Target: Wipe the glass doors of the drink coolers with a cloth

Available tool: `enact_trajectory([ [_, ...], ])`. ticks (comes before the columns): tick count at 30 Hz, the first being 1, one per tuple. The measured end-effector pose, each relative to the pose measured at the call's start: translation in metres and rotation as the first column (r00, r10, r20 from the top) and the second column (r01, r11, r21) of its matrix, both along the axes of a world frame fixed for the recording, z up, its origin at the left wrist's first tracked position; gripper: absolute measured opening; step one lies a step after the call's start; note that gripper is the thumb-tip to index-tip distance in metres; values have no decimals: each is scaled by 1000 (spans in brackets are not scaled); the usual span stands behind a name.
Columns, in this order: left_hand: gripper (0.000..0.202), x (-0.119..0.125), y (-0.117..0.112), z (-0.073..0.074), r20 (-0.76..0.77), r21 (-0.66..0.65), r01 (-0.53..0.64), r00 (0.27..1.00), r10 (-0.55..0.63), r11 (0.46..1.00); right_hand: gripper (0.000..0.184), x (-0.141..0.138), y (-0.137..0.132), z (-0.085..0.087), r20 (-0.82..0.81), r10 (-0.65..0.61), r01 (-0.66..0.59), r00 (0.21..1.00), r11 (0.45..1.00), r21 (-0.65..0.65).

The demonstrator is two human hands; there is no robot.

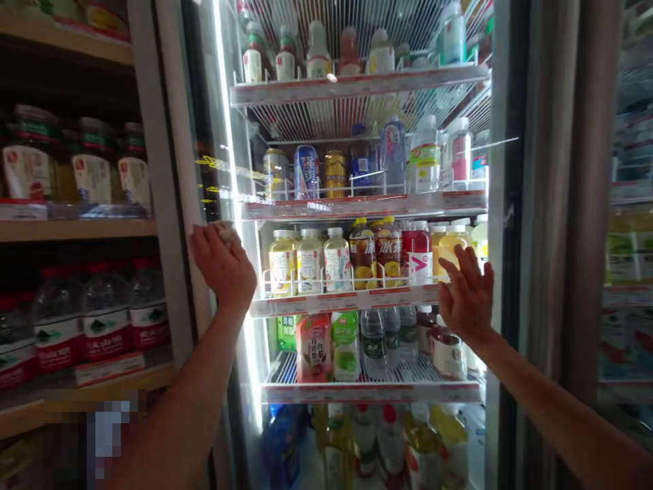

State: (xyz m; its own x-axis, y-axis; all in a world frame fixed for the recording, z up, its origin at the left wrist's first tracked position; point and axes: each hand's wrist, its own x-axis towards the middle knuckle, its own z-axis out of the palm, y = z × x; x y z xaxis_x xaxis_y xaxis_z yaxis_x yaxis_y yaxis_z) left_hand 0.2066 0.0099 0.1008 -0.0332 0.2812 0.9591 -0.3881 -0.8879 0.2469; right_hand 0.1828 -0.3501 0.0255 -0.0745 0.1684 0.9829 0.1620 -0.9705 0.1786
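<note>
A glass door with bright reflections on it covers a lit drinks fridge. My left hand (224,262) is closed over a crumpled, pale cloth (228,233), which shows partly above the fingers. That hand is at the left side of the door, next to the bright light strip (230,122). At the right, my right hand (466,292) is raised with its fingers apart and holds nothing. It appears to be at the glass, in front of the third shelf's yellow drink bottles (451,238); whether it touches the pane I cannot tell.
Behind the glass, wire shelves hold several bottles and cans, among them a blue can (306,171) and brown tea bottles (362,255). Left of the fridge, a wooden shelf (76,230) carries jars and water bottles (105,306). A metal frame (581,204) runs along the right.
</note>
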Motion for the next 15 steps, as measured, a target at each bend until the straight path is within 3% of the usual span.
enact_trajectory([
  [2,53,4,-13,5,-9,36,5,1000,-4,999,56,1,2,-2,-11,4,-4,1000,1000,10],
  [4,48,6,-49,8,-14,191,46,999,-44,981,57,-1,2,-4,-9,15,-15,1000,1000,4],
  [6,46,7,-77,16,-45,518,128,992,-122,846,57,-5,-1,-1,-4,19,-19,1000,1000,-22],
  [7,45,7,-80,23,-55,597,139,990,-133,790,57,-7,-4,4,0,14,-14,1000,999,-37],
  [8,45,7,-74,32,-54,619,138,990,-133,773,56,-8,-6,11,10,6,-5,1000,999,-46],
  [10,47,7,-46,53,-17,463,100,994,-104,881,54,-7,-8,32,40,-20,21,999,999,-32],
  [11,48,7,-31,63,24,287,79,996,-90,955,53,-5,-7,44,53,-35,36,998,999,-14],
  [12,49,8,-20,71,53,133,71,995,-78,989,52,-2,-5,57,59,-49,48,997,999,10],
  [14,51,8,-17,78,73,3,74,995,-74,997,53,6,3,80,50,-65,61,997,996,66],
  [15,51,8,-25,77,62,59,80,995,-84,995,55,10,8,88,43,-67,63,997,994,87],
])
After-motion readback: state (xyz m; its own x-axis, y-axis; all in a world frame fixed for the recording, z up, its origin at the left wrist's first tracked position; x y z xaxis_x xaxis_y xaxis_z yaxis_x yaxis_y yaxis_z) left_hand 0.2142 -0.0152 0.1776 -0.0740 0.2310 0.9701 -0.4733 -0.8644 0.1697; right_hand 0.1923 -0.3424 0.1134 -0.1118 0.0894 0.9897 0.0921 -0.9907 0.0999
